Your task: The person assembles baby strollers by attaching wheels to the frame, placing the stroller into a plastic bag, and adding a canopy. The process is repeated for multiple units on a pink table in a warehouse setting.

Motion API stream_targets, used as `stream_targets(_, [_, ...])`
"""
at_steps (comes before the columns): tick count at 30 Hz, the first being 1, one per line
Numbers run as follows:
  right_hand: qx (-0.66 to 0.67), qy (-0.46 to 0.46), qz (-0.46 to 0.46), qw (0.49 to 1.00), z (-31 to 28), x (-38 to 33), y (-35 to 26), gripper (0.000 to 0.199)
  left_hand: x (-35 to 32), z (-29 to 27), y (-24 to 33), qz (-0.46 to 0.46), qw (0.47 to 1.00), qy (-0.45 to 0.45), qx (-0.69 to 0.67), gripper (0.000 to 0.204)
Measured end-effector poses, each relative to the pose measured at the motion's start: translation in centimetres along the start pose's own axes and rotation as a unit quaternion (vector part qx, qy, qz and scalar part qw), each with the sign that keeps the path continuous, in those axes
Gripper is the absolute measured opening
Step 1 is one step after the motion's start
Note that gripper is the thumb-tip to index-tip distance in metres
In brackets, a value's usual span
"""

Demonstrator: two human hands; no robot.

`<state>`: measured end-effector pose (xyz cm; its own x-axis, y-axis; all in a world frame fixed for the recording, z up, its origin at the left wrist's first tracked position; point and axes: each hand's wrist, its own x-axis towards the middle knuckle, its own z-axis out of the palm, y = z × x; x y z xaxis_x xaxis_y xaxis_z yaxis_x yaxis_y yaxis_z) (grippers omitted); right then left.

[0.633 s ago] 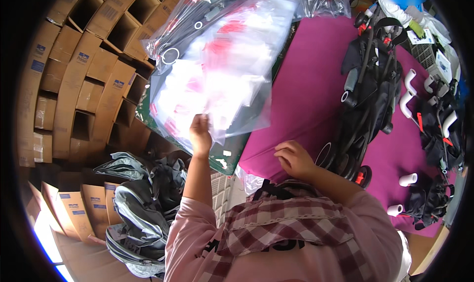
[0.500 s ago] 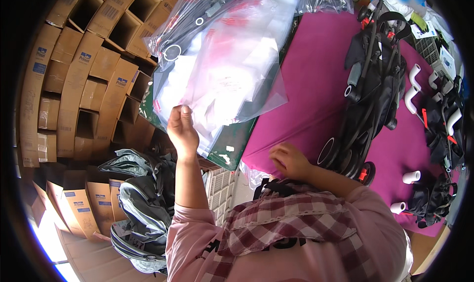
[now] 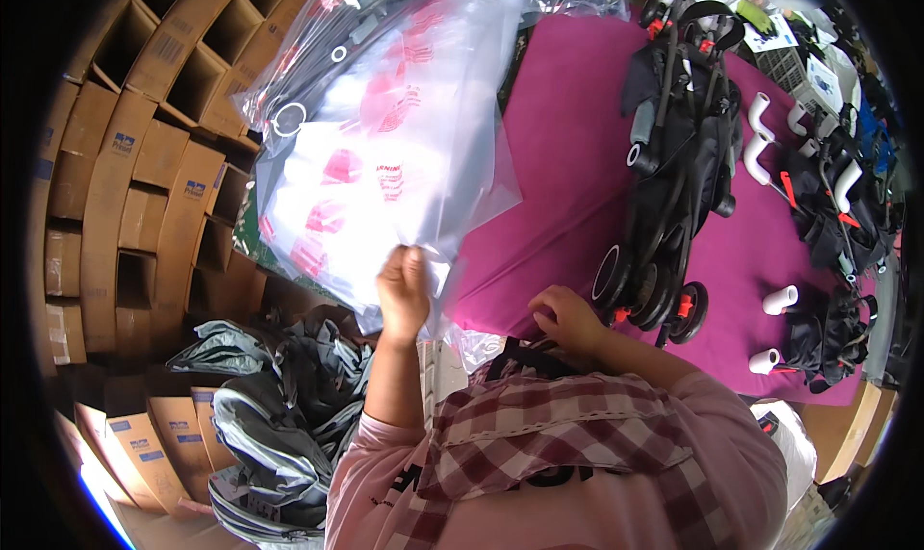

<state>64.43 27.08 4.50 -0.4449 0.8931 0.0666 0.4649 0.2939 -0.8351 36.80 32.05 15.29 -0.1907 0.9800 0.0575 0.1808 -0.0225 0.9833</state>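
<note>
My left hand (image 3: 402, 295) pinches the near edge of a clear plastic bag (image 3: 385, 179) with red print, its thumb on top. The bag belongs to a stack of similar bags lying on a green board at the far left of the table. My right hand (image 3: 570, 321) hovers at the near edge of the purple cloth (image 3: 549, 165), fingers curled in, with nothing visible in them. To its right lies a folded black stroller (image 3: 679, 175), its wheels toward me.
Another stroller frame in plastic (image 3: 289, 117) lies beyond the bags. White curved tubes (image 3: 758, 155) and black parts (image 3: 828, 343) sit at the right. Cardboard boxes (image 3: 154, 155) are stacked at the left. Grey fabric pieces (image 3: 260, 406) pile up below them.
My left hand has moved toward me and slightly right, drawing the bag's near edge along. The red print now shows plainly. The view has shifted right; my right hand stays curled.
</note>
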Motion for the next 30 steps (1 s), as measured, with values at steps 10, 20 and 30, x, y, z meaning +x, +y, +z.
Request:
stream_targets(10, [0.428, 0.063, 0.443, 0.785, 8.4, 4.7, 7.0, 0.065, -34.5, -18.1, -26.4, -0.514, 0.670, -0.313, 0.434, 0.026])
stream_targets(20, [0.402, 0.141, 0.345, 0.836, 5.3, 6.4, 6.6, 0.009, -4.2, -1.1, -14.0, 0.095, 0.938, -0.022, 0.334, 0.049])
stream_targets(30, [-0.211, -0.156, -0.011, 0.965, 4.2, -0.9, 0.1, 0.035, 0.2, 8.1, -9.8, -0.077, 0.962, -0.170, 0.198, 0.056])
